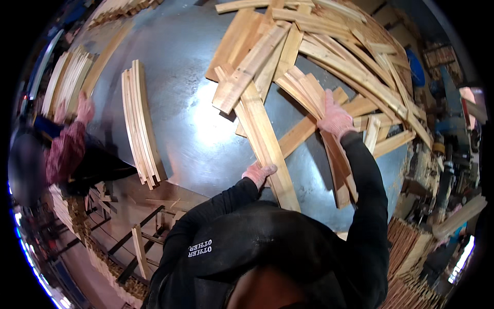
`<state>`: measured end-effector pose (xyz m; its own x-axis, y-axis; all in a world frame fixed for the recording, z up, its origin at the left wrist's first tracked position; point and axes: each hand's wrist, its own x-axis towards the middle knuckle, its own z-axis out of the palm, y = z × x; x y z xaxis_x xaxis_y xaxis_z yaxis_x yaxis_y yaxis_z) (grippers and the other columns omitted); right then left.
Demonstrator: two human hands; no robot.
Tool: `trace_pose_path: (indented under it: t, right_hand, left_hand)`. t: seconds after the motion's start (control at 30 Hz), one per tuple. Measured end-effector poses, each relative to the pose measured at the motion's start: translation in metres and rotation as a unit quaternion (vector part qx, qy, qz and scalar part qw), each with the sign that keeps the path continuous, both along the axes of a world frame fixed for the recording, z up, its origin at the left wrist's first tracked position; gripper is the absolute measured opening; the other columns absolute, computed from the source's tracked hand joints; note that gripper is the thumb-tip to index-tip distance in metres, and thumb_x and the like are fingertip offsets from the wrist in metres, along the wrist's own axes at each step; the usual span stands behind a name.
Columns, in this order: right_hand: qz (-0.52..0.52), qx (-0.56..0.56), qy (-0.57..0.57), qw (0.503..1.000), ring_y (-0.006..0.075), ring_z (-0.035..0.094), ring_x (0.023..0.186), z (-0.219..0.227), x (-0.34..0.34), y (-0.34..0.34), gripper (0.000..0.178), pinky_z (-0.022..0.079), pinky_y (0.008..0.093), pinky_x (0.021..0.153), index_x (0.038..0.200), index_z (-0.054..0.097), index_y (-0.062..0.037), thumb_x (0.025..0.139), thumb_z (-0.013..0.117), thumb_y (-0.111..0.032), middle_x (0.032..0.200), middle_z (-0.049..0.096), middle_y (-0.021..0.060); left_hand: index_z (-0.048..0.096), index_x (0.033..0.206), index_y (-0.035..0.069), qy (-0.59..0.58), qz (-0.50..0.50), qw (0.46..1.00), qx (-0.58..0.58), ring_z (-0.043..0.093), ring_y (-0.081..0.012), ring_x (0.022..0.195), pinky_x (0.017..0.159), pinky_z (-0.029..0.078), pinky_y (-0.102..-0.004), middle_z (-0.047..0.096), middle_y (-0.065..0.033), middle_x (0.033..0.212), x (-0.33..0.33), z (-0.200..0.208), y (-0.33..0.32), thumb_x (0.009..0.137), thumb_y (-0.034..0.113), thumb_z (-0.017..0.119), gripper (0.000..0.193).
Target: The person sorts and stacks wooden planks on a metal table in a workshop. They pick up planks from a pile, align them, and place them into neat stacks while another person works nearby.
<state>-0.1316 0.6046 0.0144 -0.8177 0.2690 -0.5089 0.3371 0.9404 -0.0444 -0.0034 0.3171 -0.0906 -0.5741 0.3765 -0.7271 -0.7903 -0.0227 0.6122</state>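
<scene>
My left hand (260, 174) is closed on the near edge of a long pale wooden board (265, 136), its thumb lying over the top face. That board slants from my body up toward the pile, and its far end lies under another plank (252, 67). Farther right, my right hand (337, 117) grips a small bundle of wooden slats (304, 91), whose far ends fan out slightly. Below that hand, darker reddish boards (337, 170) lean toward me; I cannot tell whether the hand touches them. All this is over a grey metal table (193, 98).
A heap of loose planks (355, 62) covers the far right of the table. A neat stack of slats (140, 123) stands left of centre. At the far left a co-worker's hands (85, 109) are beside more stacked slats (72, 72). Machinery (447, 170) borders the right side.
</scene>
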Motion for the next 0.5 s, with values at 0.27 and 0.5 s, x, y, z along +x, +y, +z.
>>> trace_pose_path:
  t: [0.27,0.5]
  right_hand:
    - [-0.084,-0.43,0.217,0.872,0.026,0.062,0.104,0.056,-0.014,-0.03,0.126,0.05,0.0325,0.089,0.155,0.003,-0.0002,0.064,0.088,-0.022,0.124,0.06,0.0188]
    - [-0.125,-0.745,0.211,0.62,0.0253,0.069,0.079,0.061,-0.059,-0.093,0.057,0.06,0.036,0.076,0.114,0.054,0.0078,0.078,0.08,-0.027,0.083,0.067,0.0151]
  left_hand:
    - [0.062,0.11,-0.002,0.267,0.185,0.921,-0.215,0.068,-0.0255,0.085,0.078,0.053,-0.0386,0.071,-0.0149,0.093,-0.077,0.039,-0.051,0.083,0.038,0.068,0.048]
    - [0.057,0.106,0.003,0.356,0.002,0.706,-0.613,0.066,-0.0435,0.092,0.08,0.052,-0.0508,0.067,-0.0245,0.099,-0.132,0.135,-0.143,0.084,0.044,0.061,0.047]
